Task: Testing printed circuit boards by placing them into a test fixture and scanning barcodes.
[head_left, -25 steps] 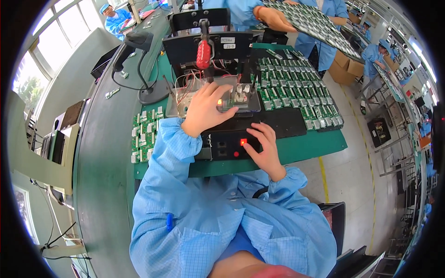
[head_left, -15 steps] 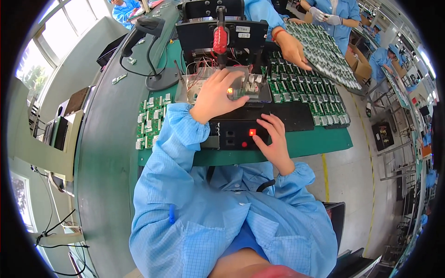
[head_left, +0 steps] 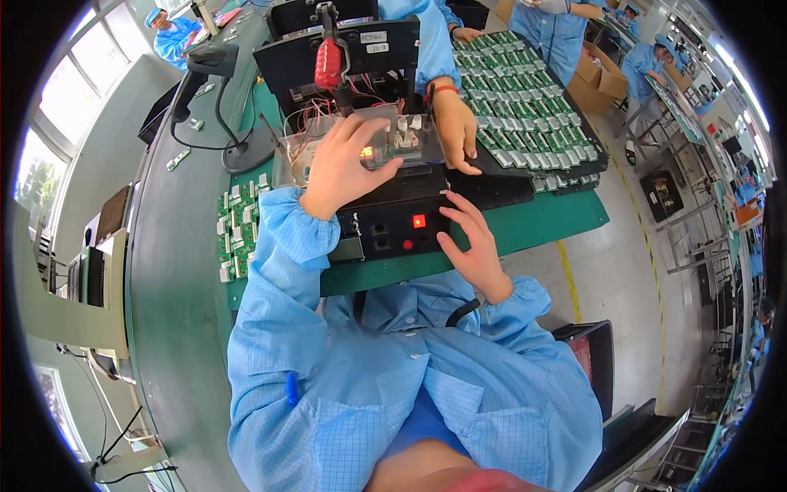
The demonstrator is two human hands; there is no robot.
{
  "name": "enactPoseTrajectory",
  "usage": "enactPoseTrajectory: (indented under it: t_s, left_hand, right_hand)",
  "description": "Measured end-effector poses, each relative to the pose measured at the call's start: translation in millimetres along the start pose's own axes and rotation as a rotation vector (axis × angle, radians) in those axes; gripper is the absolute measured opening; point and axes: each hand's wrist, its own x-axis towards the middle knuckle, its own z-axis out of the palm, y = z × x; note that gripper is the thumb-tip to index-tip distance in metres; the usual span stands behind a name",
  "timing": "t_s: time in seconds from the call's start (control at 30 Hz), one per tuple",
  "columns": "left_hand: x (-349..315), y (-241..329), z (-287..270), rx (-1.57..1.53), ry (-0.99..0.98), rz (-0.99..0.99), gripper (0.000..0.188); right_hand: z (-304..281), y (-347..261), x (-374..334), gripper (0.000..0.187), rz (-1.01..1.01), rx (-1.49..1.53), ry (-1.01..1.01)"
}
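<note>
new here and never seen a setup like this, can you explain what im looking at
No robot here: these are a person's bare hands, all seen from one wide fisheye camera on their head, so edges bend. The left hand is spread over a clear plate, in front of a red clamp handle. The right hand is by the right end of a black box with a lit red square. Neither appears to hold anything loose. Green circuit boards lie on both sides, and a scanner stands at left. A co-worker's hand is near the plate's right edge.
</note>
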Motion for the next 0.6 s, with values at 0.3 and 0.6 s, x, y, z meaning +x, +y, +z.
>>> enactPoseTrajectory:
  t_s: [0.3, 0.6]
  left_hand:
    - [2.1, 0.8, -0.2, 0.040, -0.027, -0.028, 0.053]
    - [3.2, 0.4, 0.6, 0.053, -0.022, -0.007, 0.054]
  right_hand:
    - [-2.8, -0.6, 1.4, 0.039, 0.005, 0.018, 0.020]
    - [-24.5, -11.3, 44.4, 0.048, -0.194, -0.111, 0.075]
